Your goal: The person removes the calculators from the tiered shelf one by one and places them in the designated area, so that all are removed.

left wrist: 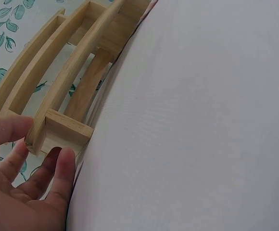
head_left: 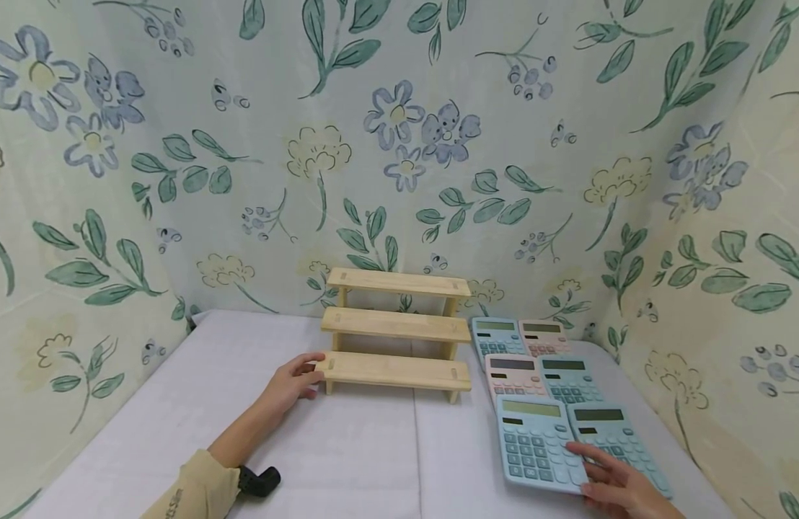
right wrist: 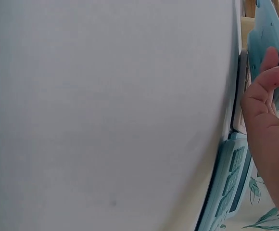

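A three-tier wooden display stand [head_left: 396, 324] stands against the back wall. My left hand [head_left: 289, 386] grips the left end of its lowest board, and in the left wrist view its fingers and thumb bend about the board end [left wrist: 31, 139]. At the right, my right hand [head_left: 616, 483] pinches the lower right corner of a light blue calculator [head_left: 536, 443]. In the right wrist view this calculator [right wrist: 272, 33] is tilted, its back toward the camera and raised above the others. Beneath and beside it lie a pink calculator [head_left: 516, 375] and a blue calculator [head_left: 616, 440].
Behind these lie another blue calculator [head_left: 571, 389], a blue one [head_left: 495, 328] and a pink one [head_left: 544, 330], in two columns along the right side. A white cloth [head_left: 354, 454] covers the table. Floral fabric [head_left: 399, 202] hangs around the back and sides.
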`<move>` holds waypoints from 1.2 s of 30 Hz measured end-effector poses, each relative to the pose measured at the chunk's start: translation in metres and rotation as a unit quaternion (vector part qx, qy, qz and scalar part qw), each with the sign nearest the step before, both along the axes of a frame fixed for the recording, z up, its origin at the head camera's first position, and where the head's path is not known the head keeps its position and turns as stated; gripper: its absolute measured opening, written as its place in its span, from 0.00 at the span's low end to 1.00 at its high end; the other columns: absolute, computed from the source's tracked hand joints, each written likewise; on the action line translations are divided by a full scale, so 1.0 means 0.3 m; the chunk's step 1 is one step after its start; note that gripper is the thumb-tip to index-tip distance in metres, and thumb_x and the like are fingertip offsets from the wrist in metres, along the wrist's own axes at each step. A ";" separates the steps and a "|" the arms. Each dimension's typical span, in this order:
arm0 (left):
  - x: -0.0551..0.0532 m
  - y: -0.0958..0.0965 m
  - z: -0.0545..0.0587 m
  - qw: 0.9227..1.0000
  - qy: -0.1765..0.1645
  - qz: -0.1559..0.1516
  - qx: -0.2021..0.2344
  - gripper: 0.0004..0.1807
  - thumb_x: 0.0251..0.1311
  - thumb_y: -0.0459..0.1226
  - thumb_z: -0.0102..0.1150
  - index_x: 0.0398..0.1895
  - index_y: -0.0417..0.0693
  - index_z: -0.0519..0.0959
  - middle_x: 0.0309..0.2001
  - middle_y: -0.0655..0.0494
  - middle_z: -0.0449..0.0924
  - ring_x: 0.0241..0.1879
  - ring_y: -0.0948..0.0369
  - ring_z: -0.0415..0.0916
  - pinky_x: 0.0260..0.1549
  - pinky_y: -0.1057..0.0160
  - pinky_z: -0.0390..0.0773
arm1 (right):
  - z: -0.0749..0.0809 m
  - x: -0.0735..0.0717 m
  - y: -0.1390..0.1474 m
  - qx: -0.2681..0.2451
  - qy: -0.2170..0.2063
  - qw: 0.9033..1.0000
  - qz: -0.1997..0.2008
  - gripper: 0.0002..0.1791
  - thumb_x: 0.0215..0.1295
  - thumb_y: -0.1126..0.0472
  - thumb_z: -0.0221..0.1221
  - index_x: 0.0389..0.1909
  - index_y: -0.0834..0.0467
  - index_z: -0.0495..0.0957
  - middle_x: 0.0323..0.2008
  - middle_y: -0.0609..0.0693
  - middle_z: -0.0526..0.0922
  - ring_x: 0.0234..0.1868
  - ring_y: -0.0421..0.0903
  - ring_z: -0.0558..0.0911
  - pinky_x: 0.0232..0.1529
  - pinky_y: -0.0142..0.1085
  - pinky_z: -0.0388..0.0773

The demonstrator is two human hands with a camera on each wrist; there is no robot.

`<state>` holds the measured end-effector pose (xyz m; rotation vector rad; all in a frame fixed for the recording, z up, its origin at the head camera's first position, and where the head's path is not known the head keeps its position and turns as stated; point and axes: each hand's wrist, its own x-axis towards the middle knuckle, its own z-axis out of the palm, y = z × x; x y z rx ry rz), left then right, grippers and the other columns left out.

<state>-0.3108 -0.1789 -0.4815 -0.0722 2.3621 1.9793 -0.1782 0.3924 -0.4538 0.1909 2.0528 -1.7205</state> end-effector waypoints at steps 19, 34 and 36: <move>0.002 0.001 -0.006 1.000 0.002 -0.004 -0.005 0.23 0.69 0.38 0.58 0.66 0.47 0.73 0.53 0.45 0.75 0.46 0.54 0.76 0.41 0.60 0.82 | -0.009 0.009 0.071 -0.007 -0.015 0.998 0.056 0.35 0.73 0.59 0.57 0.77 0.59 0.57 0.58 0.52 0.79 0.50 0.50 0.80 0.50 0.43 0.81; 0.003 0.002 -0.007 1.000 0.001 -0.002 -0.004 0.23 0.69 0.38 0.57 0.67 0.47 0.73 0.55 0.44 0.75 0.47 0.54 0.76 0.41 0.60 0.82 | -0.017 0.009 0.079 0.128 -0.016 0.992 0.005 0.44 0.65 0.53 0.65 0.77 0.61 0.57 0.65 0.75 0.70 0.54 0.53 0.83 0.53 0.53 0.82; 0.003 0.003 -0.008 1.000 0.001 -0.001 -0.005 0.23 0.69 0.38 0.57 0.66 0.47 0.73 0.55 0.44 0.75 0.47 0.54 0.76 0.41 0.60 0.82 | -0.024 0.009 0.072 0.160 -0.007 0.987 -0.006 0.45 0.62 0.53 0.68 0.76 0.61 0.58 0.62 0.73 0.74 0.52 0.53 0.83 0.52 0.53 0.82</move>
